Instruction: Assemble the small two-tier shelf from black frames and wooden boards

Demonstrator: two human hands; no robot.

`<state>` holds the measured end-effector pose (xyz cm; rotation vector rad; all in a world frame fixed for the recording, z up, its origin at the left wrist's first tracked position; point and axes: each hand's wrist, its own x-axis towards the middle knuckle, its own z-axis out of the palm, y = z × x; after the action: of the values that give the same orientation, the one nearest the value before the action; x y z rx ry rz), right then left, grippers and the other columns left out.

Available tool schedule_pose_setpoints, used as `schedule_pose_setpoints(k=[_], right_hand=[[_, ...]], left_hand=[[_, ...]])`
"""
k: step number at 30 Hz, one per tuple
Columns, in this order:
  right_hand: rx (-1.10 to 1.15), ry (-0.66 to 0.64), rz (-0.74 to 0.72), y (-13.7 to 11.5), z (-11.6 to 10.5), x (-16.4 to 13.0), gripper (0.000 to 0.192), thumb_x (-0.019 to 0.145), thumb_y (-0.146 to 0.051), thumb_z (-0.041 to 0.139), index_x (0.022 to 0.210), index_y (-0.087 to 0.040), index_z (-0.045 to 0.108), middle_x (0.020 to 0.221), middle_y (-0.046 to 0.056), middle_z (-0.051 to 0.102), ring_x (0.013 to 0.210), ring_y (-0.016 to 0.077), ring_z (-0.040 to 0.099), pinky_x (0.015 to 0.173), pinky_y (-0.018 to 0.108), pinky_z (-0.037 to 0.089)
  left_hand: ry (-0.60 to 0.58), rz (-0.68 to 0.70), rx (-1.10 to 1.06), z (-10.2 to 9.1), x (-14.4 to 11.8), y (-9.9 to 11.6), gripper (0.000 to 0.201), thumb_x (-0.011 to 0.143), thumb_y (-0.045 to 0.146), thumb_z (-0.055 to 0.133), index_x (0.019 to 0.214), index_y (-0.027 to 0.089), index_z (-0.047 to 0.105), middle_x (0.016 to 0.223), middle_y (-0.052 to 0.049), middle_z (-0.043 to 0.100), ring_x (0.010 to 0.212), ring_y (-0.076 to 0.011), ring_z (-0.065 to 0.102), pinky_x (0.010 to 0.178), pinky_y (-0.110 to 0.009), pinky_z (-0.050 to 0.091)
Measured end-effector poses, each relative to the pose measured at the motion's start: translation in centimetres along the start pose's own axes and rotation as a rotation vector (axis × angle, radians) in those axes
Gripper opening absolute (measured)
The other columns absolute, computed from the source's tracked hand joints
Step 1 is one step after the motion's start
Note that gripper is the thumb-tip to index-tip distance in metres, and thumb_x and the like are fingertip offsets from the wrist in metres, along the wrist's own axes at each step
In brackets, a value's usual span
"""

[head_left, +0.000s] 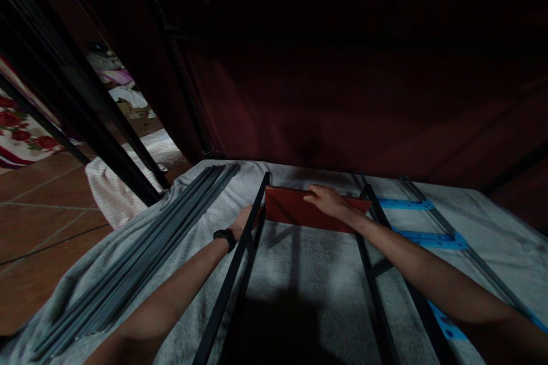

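Note:
A reddish-brown flat panel [286, 205] stands on edge between two black metal side frames, the left frame [233, 274] and the right frame [377, 205]. My right hand [327, 201] is closed over the panel's top edge, near its middle. Its forearm passes over the right frame. My left hand [241, 222], with a dark band on the wrist, grips the left frame from its outer side near the panel's left end. Part of its fingers is hidden behind the bar. Beneath everything lies a grey fleece blanket [299, 274].
A bundle of grey metal tubes [141, 256] lies to the left on the blanket. At right are blue brackets [432, 239] joined to grey bars. Dark red cloth [342, 108] hangs behind. Black posts [115, 142] and a tiled floor [47, 205] are at far left.

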<state>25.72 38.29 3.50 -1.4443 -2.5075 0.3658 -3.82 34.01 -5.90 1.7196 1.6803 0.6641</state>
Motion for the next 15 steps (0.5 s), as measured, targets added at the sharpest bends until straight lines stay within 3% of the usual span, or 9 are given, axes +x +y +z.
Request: schedule_pose_setpoints(k=[5, 10, 15], right_hand=[[0.003, 0.001, 0.0, 0.04, 0.06, -0.01, 0.017, 0.098, -0.035, 0.055, 0.101, -0.022, 0.066, 0.101, 0.005, 0.073, 0.088, 0.0194, 0.065, 0.071, 0.027, 0.035], [-0.007, 0.013, -0.005, 0.11, 0.17, 0.02, 0.019, 0.098, -0.036, 0.056, 0.106, -0.023, 0.067, 0.106, 0.006, 0.073, 0.093, 0.0206, 0.066, 0.074, 0.028, 0.038], [-0.01, 0.013, 0.002, 0.14, 0.2, 0.11, 0.02, 0.098, -0.037, 0.055, 0.107, -0.023, 0.067, 0.107, 0.006, 0.073, 0.095, 0.0211, 0.066, 0.074, 0.028, 0.038]], left_hand=[[0.017, 0.04, 0.103, -0.16, -0.02, 0.19, 0.023, 0.076, 0.0, 0.06, 0.062, 0.018, 0.055, 0.061, 0.0, 0.047, 0.072, -0.0192, 0.051, 0.077, -0.03, 0.039], [0.033, 0.068, 0.134, 0.04, -0.48, 0.04, 0.015, 0.077, 0.006, 0.062, 0.071, 0.019, 0.058, 0.065, -0.001, 0.05, 0.08, -0.0226, 0.058, 0.08, -0.032, 0.04], [0.025, 0.051, 0.125, 0.53, -0.13, -0.61, 0.013, 0.078, 0.009, 0.06, 0.069, 0.019, 0.059, 0.066, -0.003, 0.052, 0.075, -0.0226, 0.057, 0.078, -0.034, 0.041]])
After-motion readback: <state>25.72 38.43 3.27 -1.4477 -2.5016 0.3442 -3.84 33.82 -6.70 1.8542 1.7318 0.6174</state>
